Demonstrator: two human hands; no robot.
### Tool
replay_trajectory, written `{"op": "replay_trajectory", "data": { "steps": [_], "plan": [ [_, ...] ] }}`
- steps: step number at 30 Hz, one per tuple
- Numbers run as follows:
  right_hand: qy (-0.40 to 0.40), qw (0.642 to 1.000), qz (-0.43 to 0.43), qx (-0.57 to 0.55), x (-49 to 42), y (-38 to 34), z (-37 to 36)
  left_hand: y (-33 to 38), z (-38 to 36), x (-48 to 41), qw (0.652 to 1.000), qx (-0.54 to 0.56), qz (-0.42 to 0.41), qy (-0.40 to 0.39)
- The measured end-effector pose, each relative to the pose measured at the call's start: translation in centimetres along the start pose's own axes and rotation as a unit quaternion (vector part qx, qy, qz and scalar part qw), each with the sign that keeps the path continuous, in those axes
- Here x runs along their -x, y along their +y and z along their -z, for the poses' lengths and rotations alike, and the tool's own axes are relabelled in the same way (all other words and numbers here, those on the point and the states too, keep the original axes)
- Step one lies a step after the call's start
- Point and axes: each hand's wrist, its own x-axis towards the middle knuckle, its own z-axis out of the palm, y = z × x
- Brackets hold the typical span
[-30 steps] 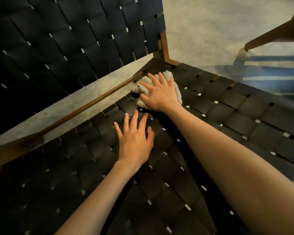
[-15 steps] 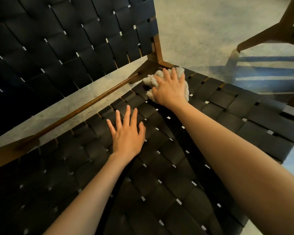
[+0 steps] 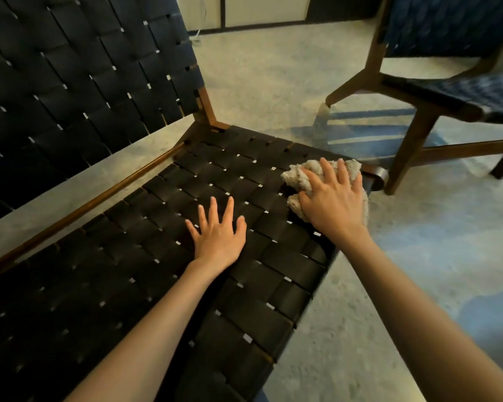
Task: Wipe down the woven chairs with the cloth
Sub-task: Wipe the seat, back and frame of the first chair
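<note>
Speckled grey concrete floor (image 3: 273,82) is seen beneath and around the furniture. A crumpled beige terry cloth (image 3: 298,175) is found on the black woven strap seat (image 3: 128,256) of a brown wooden-framed chair. It lies at the corner of the seat farthest from the backrest, right beside the rounded brown wooden frame end (image 3: 378,178).

The cloth is pressed onto the straps by the right hand (image 3: 331,207), which is laid over it palm down with fingers spread and almost straight. Folds of the cloth are left showing beyond the fingertips and beside the thumb. The left hand (image 3: 218,237) is laid flat on the bare straps near the right one. Its fingers are splayed and straight, and nothing is held in it. Both forearms are stretched in from the lower edge of the view.

Behind the seat, a slim brown wooden rail (image 3: 145,168) is seen, and above it the tall black woven strap backrest (image 3: 84,82) is tilted away. A second chair with dark blue woven straps and brown wooden legs (image 3: 459,94) is stood well apart at the upper right.
</note>
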Motion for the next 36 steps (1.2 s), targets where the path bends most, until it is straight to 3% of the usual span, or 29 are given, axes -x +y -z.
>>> {"op": "replay_trajectory", "data": {
  "steps": [4,7,14,23,30,36],
  "plan": [
    [0.026,0.995,-0.091,-0.018,0.8,1.7,0.9,0.2,0.1,0.8,1.0,0.0,0.0,0.005],
    [0.021,0.996,-0.088,-0.014,-0.3,1.7,1.1,0.0,0.3,0.7,1.0,-0.004,-0.004,0.003],
    [0.023,0.999,0.024,0.019,-5.0,0.3,-0.2,-1.1,0.7,-1.4,0.999,-0.011,-0.018,0.038],
    [0.015,0.987,0.162,0.019,-14.5,-7.9,-4.8,-6.2,1.4,-5.3,0.992,-0.056,0.014,0.109],
    [0.025,0.975,0.221,-0.008,-20.6,-14.9,-7.6,-8.1,1.9,-7.2,0.988,-0.072,0.022,0.132],
    [0.05,0.965,0.247,-0.065,-21.1,-16.8,-8.4,-9.3,2.6,-7.4,0.985,-0.056,0.019,0.162]
  ]
}}
